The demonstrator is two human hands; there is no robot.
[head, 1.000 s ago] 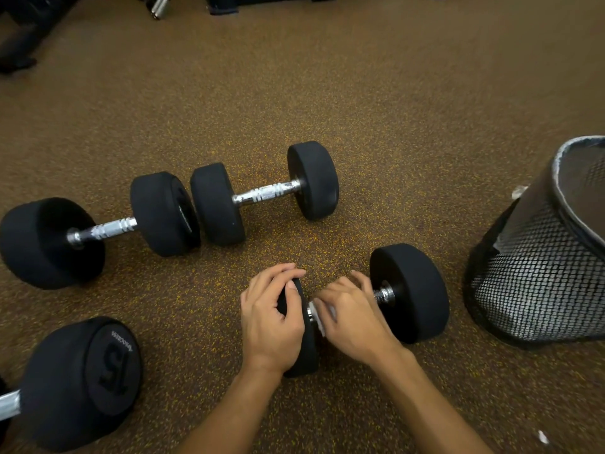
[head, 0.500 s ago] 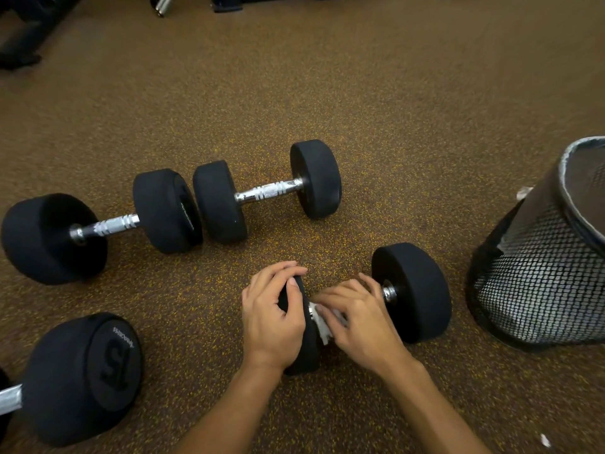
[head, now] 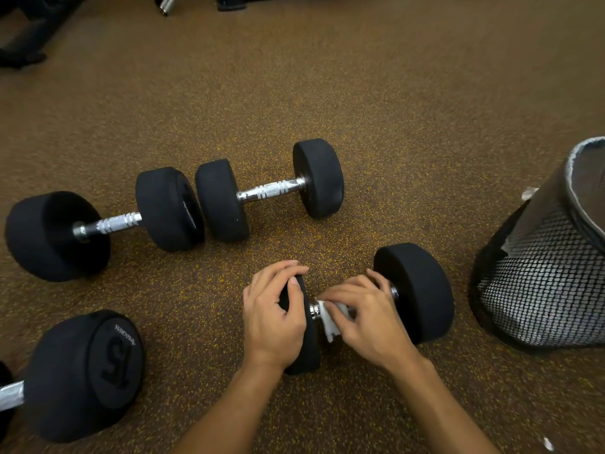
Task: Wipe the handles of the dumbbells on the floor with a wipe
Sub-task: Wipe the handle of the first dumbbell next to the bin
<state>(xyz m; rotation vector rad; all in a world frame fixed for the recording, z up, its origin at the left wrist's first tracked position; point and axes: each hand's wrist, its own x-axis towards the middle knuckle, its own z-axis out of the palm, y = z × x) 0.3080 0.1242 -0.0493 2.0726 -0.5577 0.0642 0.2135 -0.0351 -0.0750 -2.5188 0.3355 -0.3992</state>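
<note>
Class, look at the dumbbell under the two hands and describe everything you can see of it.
The dumbbell lies on the speckled brown floor, left of a mesh bin. Two round matte black heads, rubber by the look, are joined by a shiny metal handle, of which only the ends show. The left hand grips the left head over its rim; the right hand holds a white wipe round the handle.

Floor: brown rubber gym flooring flecked with yellow [head: 409, 103]
Far left: black round-headed dumbbell with chrome handle [head: 108, 224]
Far centre: second black dumbbell [head: 271, 191], just beside the first
Near left: black dumbbell marked 15 [head: 82, 375]
Near centre: fourth black dumbbell [head: 415, 296]
Right: black wire-mesh wastebasket [head: 540, 290]
</note>
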